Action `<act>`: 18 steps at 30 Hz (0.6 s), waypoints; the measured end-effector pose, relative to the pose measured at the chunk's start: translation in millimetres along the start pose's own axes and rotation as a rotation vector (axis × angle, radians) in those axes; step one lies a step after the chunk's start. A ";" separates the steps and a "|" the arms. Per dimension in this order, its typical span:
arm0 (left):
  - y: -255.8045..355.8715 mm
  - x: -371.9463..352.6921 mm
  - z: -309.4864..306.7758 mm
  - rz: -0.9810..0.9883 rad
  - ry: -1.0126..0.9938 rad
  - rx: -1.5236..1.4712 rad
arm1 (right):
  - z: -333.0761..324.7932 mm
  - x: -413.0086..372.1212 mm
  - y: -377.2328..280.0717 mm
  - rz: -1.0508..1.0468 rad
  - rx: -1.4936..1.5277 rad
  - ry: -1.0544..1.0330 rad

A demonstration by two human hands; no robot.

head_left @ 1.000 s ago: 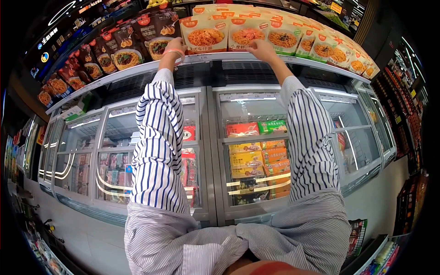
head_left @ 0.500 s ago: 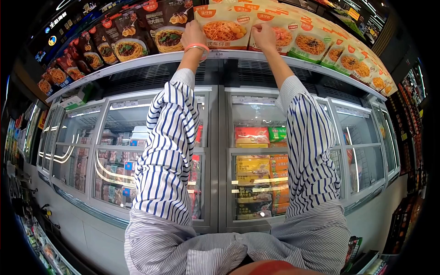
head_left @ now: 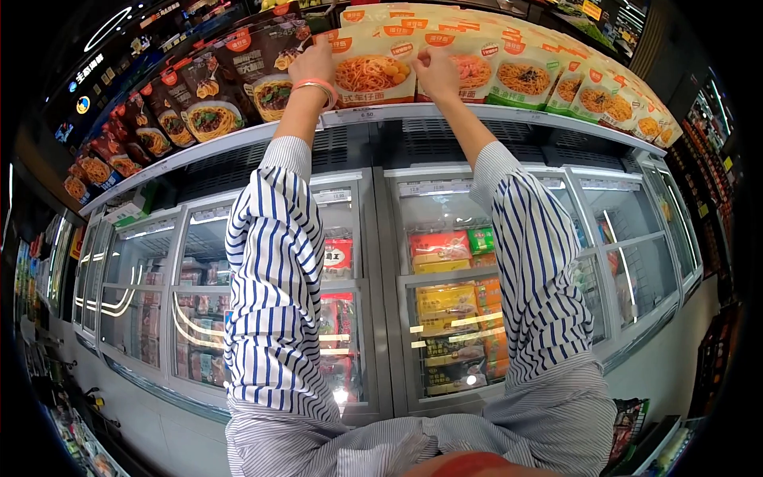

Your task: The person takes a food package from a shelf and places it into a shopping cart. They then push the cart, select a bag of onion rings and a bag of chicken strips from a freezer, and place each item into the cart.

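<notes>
Upright on the top shelf stands a cream noodle bag (head_left: 373,73) with an orange logo and a picture of noodles. My left hand (head_left: 312,63), a pink band on its wrist, is closed between that bag's left edge and a dark brown noodle bag (head_left: 253,67); what its fingertips hold is hidden. On the other side, my right hand (head_left: 438,75) is closed, fingertips pinched at the cream bag's right edge. Behind the right hand is a cream noodle bag with pinkish noodles (head_left: 474,71). A green-bottomed noodle bag (head_left: 525,78) stands further right.
The shelf edge (head_left: 350,118) carries price labels. Below are freezer cabinets with glass doors (head_left: 453,215), holding yellow boxes (head_left: 445,306) and other packs. A white and green box (head_left: 131,205) lies under the shelf at left. More shelves (head_left: 719,191) rise at the right.
The view has tilted and shifted, so shelf and bags appear lower and further left. Both hands remain up at the bags; the left has shifted slightly left against the cream bag.
</notes>
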State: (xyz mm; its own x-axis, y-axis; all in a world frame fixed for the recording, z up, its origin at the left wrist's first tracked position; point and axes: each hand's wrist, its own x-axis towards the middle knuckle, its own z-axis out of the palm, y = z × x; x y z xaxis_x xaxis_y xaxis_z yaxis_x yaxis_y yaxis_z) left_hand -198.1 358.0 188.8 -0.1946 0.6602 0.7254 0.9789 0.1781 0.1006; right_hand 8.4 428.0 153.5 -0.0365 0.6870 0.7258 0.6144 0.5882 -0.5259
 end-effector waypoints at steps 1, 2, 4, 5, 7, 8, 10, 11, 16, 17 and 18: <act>1.9 -1.4 -5.1 0.000 -0.032 -0.002 | -3.1 -1.5 -2.0 0.006 -0.003 -0.014; 4.4 -4.3 -12.0 -0.001 -0.064 -0.002 | -4.0 -1.2 -1.3 0.010 -0.004 -0.029; 6.7 -8.8 -19.6 0.035 -0.074 0.012 | -4.6 -2.1 -1.1 0.013 -0.015 -0.038; 3.8 -9.5 -19.4 0.040 -0.096 0.010 | -6.3 -4.8 -3.0 0.012 -0.013 -0.055; -4.6 -6.3 -13.2 0.034 -0.114 0.009 | -6.8 -7.8 -6.9 0.008 0.007 -0.052; -5.0 -7.0 -14.2 0.035 -0.108 -0.006 | -5.9 -9.9 -6.7 0.006 0.020 -0.032; -5.4 -5.8 -18.3 0.032 -0.091 -0.041 | -5.8 -10.6 -8.9 0.007 0.029 -0.017; -2.6 -8.1 -25.7 0.038 -0.111 0.001 | -5.9 -13.2 -9.2 0.015 0.023 -0.025; -10.0 -9.4 -49.4 0.168 -0.029 0.027 | -13.5 -12.2 -9.0 -0.017 0.065 -0.001; -10.8 -11.3 -57.4 0.215 0.022 0.018 | -21.0 -14.6 -10.5 -0.041 0.047 0.010; -10.2 -20.7 -66.8 0.265 0.065 0.007 | -37.0 -23.2 -18.6 -0.057 0.027 0.018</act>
State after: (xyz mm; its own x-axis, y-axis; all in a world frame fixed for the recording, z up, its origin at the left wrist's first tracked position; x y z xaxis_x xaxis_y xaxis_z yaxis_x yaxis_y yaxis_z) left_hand -199.8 293.8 218.2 0.0725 0.6358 0.7684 0.9947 0.0105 -0.1026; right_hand 26.9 385.3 162.8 -0.0570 0.6443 0.7626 0.5902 0.6378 -0.4947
